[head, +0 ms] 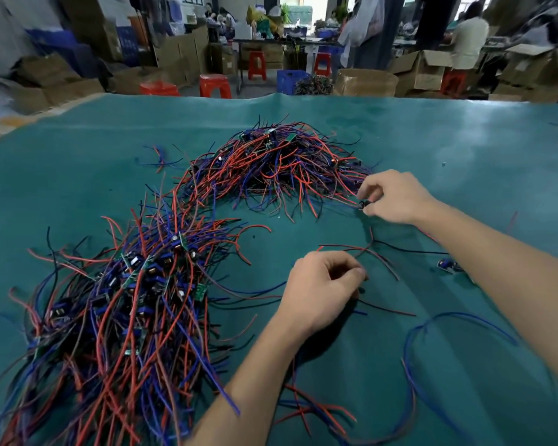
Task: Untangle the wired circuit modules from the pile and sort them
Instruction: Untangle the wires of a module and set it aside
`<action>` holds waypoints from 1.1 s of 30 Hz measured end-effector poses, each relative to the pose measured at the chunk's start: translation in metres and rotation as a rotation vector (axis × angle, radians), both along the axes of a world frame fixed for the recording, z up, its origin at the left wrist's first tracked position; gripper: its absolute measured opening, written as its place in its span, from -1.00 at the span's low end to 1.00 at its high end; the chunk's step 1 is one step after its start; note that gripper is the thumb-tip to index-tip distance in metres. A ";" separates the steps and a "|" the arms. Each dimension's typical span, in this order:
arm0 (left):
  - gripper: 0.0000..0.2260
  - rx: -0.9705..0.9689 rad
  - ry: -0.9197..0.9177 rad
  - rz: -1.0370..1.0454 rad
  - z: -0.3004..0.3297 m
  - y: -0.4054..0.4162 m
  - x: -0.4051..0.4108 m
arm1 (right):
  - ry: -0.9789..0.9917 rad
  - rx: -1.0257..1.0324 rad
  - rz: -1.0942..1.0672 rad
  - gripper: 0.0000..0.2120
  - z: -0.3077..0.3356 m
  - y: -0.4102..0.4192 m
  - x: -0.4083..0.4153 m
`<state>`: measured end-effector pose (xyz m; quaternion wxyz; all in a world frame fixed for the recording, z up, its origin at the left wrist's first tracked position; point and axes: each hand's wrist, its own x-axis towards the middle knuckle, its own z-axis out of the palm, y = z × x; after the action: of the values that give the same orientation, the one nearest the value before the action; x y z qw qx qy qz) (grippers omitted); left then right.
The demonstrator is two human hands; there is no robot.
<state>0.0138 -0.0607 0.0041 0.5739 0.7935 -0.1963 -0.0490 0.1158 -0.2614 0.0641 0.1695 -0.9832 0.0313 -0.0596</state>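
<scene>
Right hand (pixel 397 197) is pinching a small black circuit module (pixel 364 204) at the near edge of the far red-and-blue wire pile (pixel 281 165), left hand (pixel 322 291) is pinching thin loose wires (pixel 361 252) on the teal mat (pixel 464 149); I'd be pulling slowly along the leads, not yanking sideways.
</scene>
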 end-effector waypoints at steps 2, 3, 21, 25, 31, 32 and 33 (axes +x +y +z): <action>-0.89 -0.007 0.003 -0.006 -0.001 0.000 0.001 | -0.022 0.070 0.002 -0.73 0.010 0.001 -0.009; -0.89 -0.012 0.005 -0.009 -0.001 0.000 0.001 | -0.029 0.119 0.002 -0.73 0.015 0.002 -0.016; -0.77 -0.347 0.160 0.039 0.003 -0.001 0.002 | -0.369 0.940 -0.147 -0.95 -0.045 0.072 -0.122; -0.84 -0.328 0.132 0.083 0.001 0.000 0.001 | -0.366 0.895 -0.094 -0.86 -0.046 0.070 -0.123; -0.78 -0.381 0.131 0.048 0.000 -0.001 0.003 | -0.376 0.997 -0.114 -0.93 -0.050 0.065 -0.121; -0.76 -0.384 0.128 0.043 0.000 -0.001 0.003 | -0.346 1.028 -0.124 -0.94 -0.050 0.064 -0.120; -0.74 -0.389 0.131 0.040 -0.001 -0.002 0.003 | -0.310 1.073 -0.126 -0.95 -0.050 0.065 -0.120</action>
<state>0.0168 -0.0623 0.0034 0.7288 0.6665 -0.1486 -0.0502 -0.0042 -0.1963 0.0144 0.6445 -0.7353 0.0907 -0.1891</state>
